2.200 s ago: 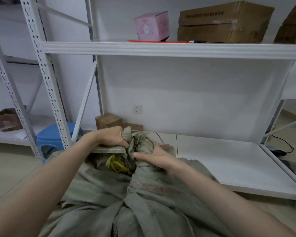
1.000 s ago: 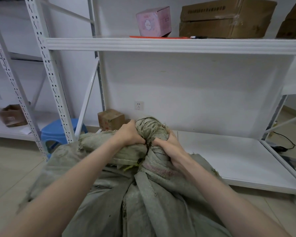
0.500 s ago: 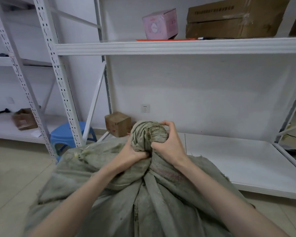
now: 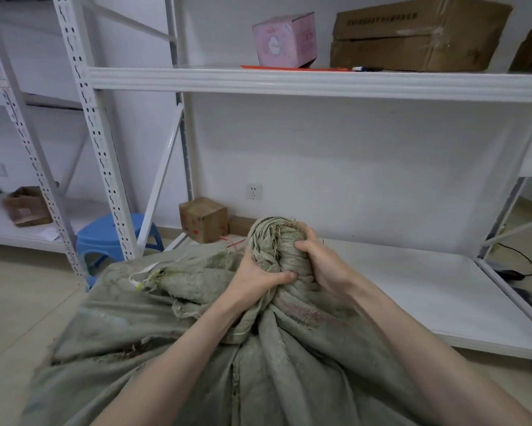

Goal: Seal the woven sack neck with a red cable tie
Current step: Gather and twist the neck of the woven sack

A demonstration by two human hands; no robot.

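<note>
While the mouth of the grey-green woven sack [image 4: 258, 364] had gaped a couple of seconds earlier, with yellow-green contents showing, it was now closed up. Its cloth ran in tight pleats from the body on the tiled floor [image 4: 18, 302], nearest the camera, up to a twisted neck [image 4: 277, 244].

The left hand [image 4: 255, 278] had dropped to the base of that neck and gripped it from below, thumb laid across the front. The right hand [image 4: 323, 262] clasped the bundle from the right, fingers curled round it. Neither hand held a tie.

Left of the grip, a loose fold of cloth with yellow fibres [image 4: 160, 276] lay outside the gathering.

The gathering looked about done. Fetching a tie would probably mean freeing one hand, while the other kept the twist from springing open.

Just beyond the neck, thin red strips [image 4: 235, 242], likely cable ties, lay on the floor by the front left corner of the white lower shelf board [image 4: 412, 287]. A small brown cardboard box [image 4: 203, 219] stood behind them.

Farthest off, a long red-orange strip [image 4: 289, 68] lay along the front edge of the white upper shelf [image 4: 289, 83]. It was too thin to identify.
</note>
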